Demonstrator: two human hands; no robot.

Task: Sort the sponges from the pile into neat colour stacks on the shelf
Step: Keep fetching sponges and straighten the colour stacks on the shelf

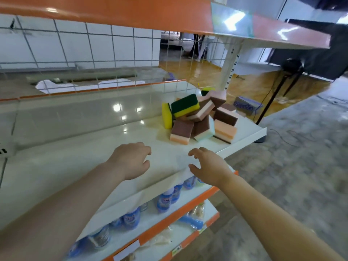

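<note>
A pile of sponges (199, 119) lies at the right end of the white shelf (84, 147). In it are yellow sponges with green scouring pads (185, 105), several brown-topped sponges with orange bases (181, 131) and one brown-topped sponge with a pale mint base (204, 129). My left hand (131, 160) hovers over the shelf's front, short of the pile, fingers loosely curled and holding nothing. My right hand (208, 167) hangs at the shelf's front edge, fingers loosely curled, also holding nothing.
An orange-edged shelf (113, 14) overhangs above, and a wire grid back (90, 53) closes the rear. Lower shelves hold blue-capped bottles (165, 199) and bagged goods (195, 215). A white upright post (228, 70) stands behind the pile. Grey floor lies to the right.
</note>
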